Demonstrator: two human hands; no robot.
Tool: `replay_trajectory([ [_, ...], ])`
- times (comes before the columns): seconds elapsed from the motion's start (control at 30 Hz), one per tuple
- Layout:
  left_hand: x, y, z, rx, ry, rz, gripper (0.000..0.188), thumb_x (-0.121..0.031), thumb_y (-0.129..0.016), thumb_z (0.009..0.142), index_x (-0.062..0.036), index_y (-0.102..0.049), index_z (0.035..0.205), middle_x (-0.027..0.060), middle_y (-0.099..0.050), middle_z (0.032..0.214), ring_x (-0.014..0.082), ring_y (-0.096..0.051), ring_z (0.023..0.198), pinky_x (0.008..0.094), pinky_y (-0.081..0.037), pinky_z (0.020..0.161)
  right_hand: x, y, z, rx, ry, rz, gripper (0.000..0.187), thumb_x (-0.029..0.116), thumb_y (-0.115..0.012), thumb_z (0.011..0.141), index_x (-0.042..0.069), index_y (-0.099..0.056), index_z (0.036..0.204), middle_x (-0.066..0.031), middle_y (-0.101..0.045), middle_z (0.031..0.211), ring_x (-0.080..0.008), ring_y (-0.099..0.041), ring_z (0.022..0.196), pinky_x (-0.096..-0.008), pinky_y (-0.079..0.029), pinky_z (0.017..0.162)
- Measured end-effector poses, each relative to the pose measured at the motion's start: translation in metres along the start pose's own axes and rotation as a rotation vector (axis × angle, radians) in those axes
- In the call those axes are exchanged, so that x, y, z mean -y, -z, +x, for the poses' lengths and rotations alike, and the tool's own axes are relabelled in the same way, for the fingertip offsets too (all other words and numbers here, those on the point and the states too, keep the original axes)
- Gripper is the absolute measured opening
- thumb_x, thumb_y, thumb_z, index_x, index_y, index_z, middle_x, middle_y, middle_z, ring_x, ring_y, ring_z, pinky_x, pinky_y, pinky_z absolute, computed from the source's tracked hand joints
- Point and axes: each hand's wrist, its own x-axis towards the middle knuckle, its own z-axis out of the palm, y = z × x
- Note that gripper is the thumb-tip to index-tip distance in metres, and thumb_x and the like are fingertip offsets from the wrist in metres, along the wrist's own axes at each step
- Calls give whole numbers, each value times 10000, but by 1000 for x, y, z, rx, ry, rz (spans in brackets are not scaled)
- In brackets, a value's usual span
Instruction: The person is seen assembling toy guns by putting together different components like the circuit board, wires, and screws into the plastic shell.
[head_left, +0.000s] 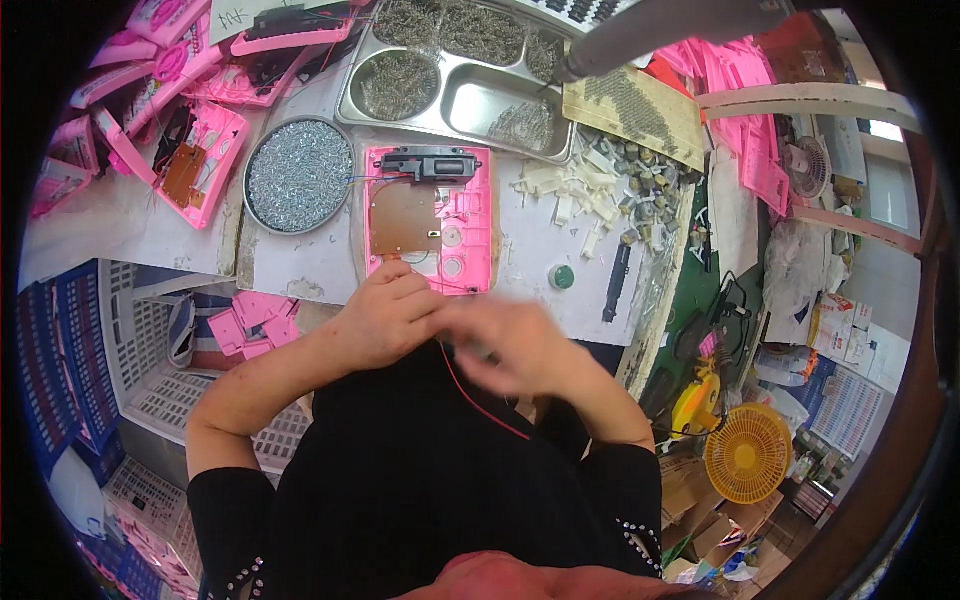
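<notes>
A pink plastic housing [480, 215] lies on the bench in front of me. In it are a brown circuit board [405, 217] and, along its far side, a black module [428, 168] with thin wires. At the housing's near edge my left hand [385, 318] is closed, its fingers curled together; what they hold is hidden. My right hand [515, 345] is just beside it, smeared by motion, so its fingers cannot be made out. A thin red wire [472, 403] hangs below the hands across my black shirt.
A round tray of small screws [300, 175] stands left of the housing. Beyond it is a metal tray [500, 105] holding springs and small metal parts. White plastic pieces [575, 190] and a green-topped round item [561, 276] lie right. Pink housings [205, 165] pile at left.
</notes>
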Motion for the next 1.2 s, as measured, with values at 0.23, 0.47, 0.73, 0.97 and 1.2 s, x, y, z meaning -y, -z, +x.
replay_trajectory([
  [0.23, 5, 19, -34, -160, 231, 70, 226, -137, -788, 755, -102, -709, 964, 32, -658, 936, 220, -638, 800, 383, -488, 703, -34, -18, 18, -135, 25, -461, 553, 467, -792, 781, 142, -691, 1217, -49, -614, 1123, -289, -534, 1068, -492, -393, 951],
  [0.47, -6, 18, -67, -176, 578, 68, 133, -82, -752, 813, -90, -619, 816, 86, -550, 745, 288, -596, 617, 397, -472, 535, 3, -44, 49, -268, 61, -502, 402, 279, -787, 781, 120, -713, 1142, -17, -647, 1053, -242, -566, 1001, -479, -367, 924],
  [0.73, -33, 4, -83, 167, 535, -47, 138, -162, -735, 849, -98, -655, 941, 94, -580, 793, 317, -644, 689, 442, -523, 628, -5, -75, 52, -345, 34, -413, 296, 221, -778, 768, 123, -675, 1028, -33, -629, 1018, -254, -560, 984, -478, -369, 907],
  [0.97, 6, 41, -37, -80, 461, -127, 247, -187, -765, 831, -101, -675, 1043, 89, -601, 882, 329, -639, 767, 437, -515, 668, -5, -72, 56, -361, 28, -507, 345, 220, -840, 720, 102, -673, 998, -44, -630, 997, -269, -560, 990, -463, -379, 903],
  [1.2, 32, 49, -36, 82, 248, -85, 191, -193, -808, 804, -121, -693, 939, 59, -599, 854, 287, -617, 749, 423, -475, 640, -107, 139, 46, -775, -315, -218, 105, 149, -696, 897, 53, -727, 928, -86, -729, 817, -239, -672, 689, -348, -526, 668],
])
